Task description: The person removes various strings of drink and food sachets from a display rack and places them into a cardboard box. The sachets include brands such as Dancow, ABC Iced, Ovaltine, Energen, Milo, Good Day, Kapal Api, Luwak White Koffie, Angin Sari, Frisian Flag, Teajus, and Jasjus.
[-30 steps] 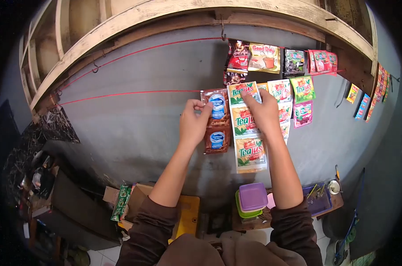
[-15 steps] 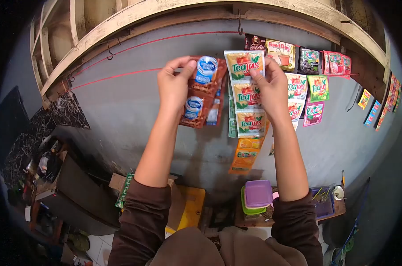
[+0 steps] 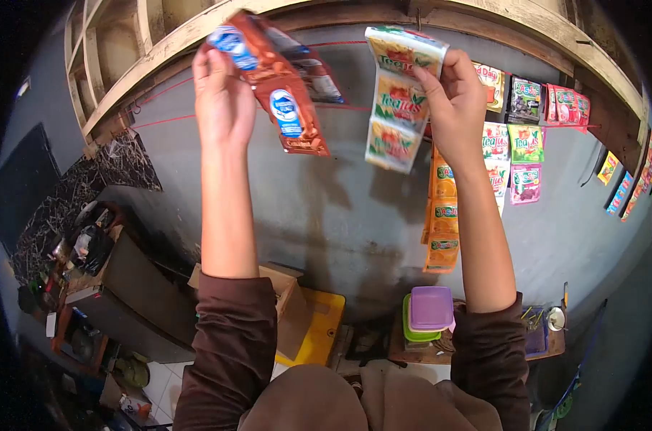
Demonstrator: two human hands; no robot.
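Note:
My left hand [image 3: 225, 100] pinches a strip of brown chocolate milk sachets [image 3: 304, 126] by its upper left part. The strip hangs tilted in front of the wall, with more sachets folded behind it. My right hand [image 3: 455, 108] grips a strip of Teajus drink sachets [image 3: 396, 144] near the top, thumb in front. This strip is held up and slants a little. Just below and behind my right hand hangs a strip of orange Jasjus sachets [image 3: 442, 215]. Other Teajus sachets [image 3: 495, 140] are partly hidden by my right forearm.
A red cord [image 3: 171, 121] runs along the grey wall below a wooden beam [image 3: 498, 54]. Black Jasjus sachets [image 3: 524, 99] and pink ones [image 3: 567, 104] hang at right. Lower down are a purple container [image 3: 432, 307], a cardboard box [image 3: 290, 316] and a dark cabinet [image 3: 135, 302].
Both hands have risen; the left has also moved left with the brown sachets, which now tilt. The Teajus strip has lifted away from the orange strip, which hangs separately.

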